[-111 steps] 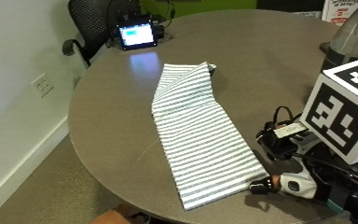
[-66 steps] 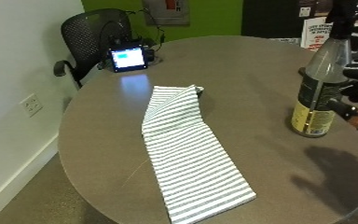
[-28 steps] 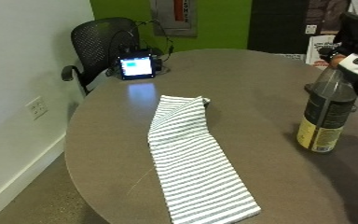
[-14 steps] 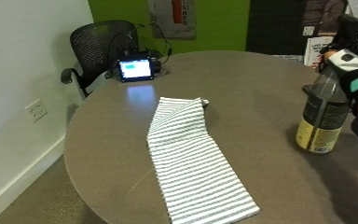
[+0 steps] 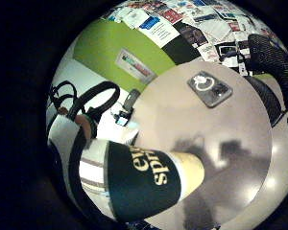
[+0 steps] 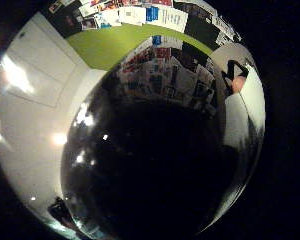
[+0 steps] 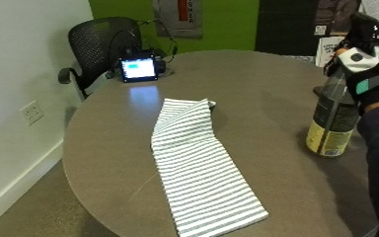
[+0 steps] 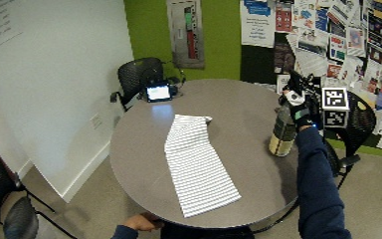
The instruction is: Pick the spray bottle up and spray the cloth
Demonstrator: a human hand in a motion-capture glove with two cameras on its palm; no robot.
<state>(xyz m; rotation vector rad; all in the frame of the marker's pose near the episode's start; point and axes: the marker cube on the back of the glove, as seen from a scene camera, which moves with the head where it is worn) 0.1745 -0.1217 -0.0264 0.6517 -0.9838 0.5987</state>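
Since half a second ago the gloved right hand (image 7: 367, 74) has settled lower on the neck of the spray bottle (image 7: 334, 116), with the outside camera shifted as well; the bottle's base shows no change of place on the bench (image 7: 268, 84).

Findings, near to far, with the bottle as reference:

1. Striped cloth (image 7: 199, 173): lies flat on the bench, well apart from the bottle, toward the wall side. Its near end reaches the bench edge; its far end is folded over on itself. No wetting is discernible.
2. Spray bottle: upright, base on the bench, not lifted. The little-finger palm view shows its dark label (image 5: 144, 184) close under the palm.
3. Right hand: fingers curled about the bottle's neck and trigger head, as the wide view indicates.
4. Small screen device (image 7: 137, 68): stands lit at the far bench edge, beyond the cloth's folded end, with a black mesh chair (image 7: 100, 42) behind it.

Assessment: grasp appears made; lifting, aiming the nozzle at the cloth and squeezing the trigger all remain outstanding.
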